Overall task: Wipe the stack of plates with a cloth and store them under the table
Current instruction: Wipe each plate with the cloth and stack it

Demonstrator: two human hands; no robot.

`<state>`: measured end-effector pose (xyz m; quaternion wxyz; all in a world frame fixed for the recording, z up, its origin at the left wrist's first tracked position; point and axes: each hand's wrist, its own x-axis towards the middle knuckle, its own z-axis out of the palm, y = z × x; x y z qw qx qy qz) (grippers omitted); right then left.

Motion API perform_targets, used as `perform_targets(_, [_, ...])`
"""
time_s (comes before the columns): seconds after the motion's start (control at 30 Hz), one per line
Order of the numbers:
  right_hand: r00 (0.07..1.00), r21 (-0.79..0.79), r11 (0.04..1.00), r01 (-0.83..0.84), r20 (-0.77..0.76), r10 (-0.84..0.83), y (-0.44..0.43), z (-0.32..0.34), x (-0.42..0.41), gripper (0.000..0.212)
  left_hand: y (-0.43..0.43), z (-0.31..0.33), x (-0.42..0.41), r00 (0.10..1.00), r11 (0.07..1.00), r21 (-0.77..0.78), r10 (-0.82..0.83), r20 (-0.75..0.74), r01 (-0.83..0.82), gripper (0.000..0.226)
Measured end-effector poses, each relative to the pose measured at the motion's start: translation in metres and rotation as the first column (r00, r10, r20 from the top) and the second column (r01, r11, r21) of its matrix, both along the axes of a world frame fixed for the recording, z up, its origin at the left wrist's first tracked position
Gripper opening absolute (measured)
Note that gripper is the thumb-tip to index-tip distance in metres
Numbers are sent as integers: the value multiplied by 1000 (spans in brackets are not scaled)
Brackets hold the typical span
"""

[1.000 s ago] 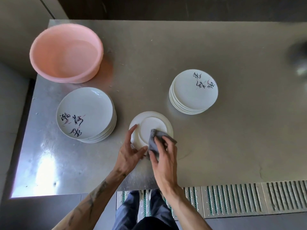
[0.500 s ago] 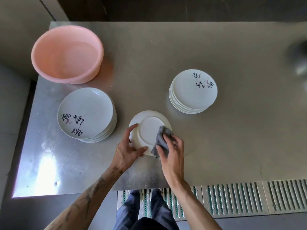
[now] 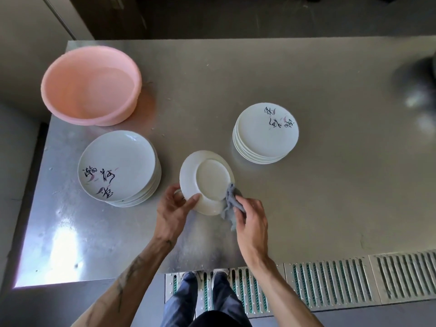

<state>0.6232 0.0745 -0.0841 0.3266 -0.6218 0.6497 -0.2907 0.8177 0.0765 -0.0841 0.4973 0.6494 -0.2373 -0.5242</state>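
A white plate (image 3: pixel 207 180) is held tilted over the steel table (image 3: pixel 330 208), its underside facing me. My left hand (image 3: pixel 173 212) grips its lower left rim, thumb on the underside. My right hand (image 3: pixel 251 219) holds a grey cloth (image 3: pixel 230 205) against the plate's lower right rim. A stack of white plates (image 3: pixel 118 168) with black calligraphy sits to the left. A second stack of smaller plates (image 3: pixel 266 135) sits at the right.
A pink plastic basin (image 3: pixel 90 87) stands at the table's far left corner. A blurred dark object (image 3: pixel 417 86) lies at the right edge. Slotted metal floor grates (image 3: pixel 342 279) run below the table's near edge, with my legs (image 3: pixel 205 300) in front.
The cloth has slid from the middle of the plate's underside to its lower right rim. The plate has tipped and turned a little in my left hand.
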Motion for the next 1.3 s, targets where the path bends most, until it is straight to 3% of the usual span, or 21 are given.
perform_targets(0.1, [999, -1, 999, 42, -4, -42, -8, 5, -11, 33, -18, 8, 9, 996, 1000, -10, -17, 92, 18, 20])
perform_targets(0.33, [998, 13, 998, 57, -4, -57, -15, 13, -23, 31, -64, 49, 13, 950, 974, -196, -49, 308, 114, 7])
perform_targets(0.57, [998, 51, 997, 55, -9, -55, -23, 15, -31, 34, -131, 84, -17, 746, 890, -277, -99, 658, 362, 13])
perform_targets(0.67, [999, 54, 997, 49, -16, -48, -26, 16, -33, 35, -152, 81, -31, 614, 834, -274, -95, 784, 479, 21])
perform_targets(0.9, [999, 78, 996, 54, -9, -53, -34, 16, -41, 36, -179, 48, -67, 416, 710, -266, -42, 908, 652, 13])
perform_targets(1.0, [998, 79, 995, 54, -14, -53, -38, 15, -44, 35, -180, 34, -74, 423, 695, -262, -66, 904, 670, 13])
perform_targets(1.3, [998, 61, 996, 64, -3, -64, -43, 11, -46, 33, -180, -7, -70, 571, 698, -226, -309, 761, 679, 13])
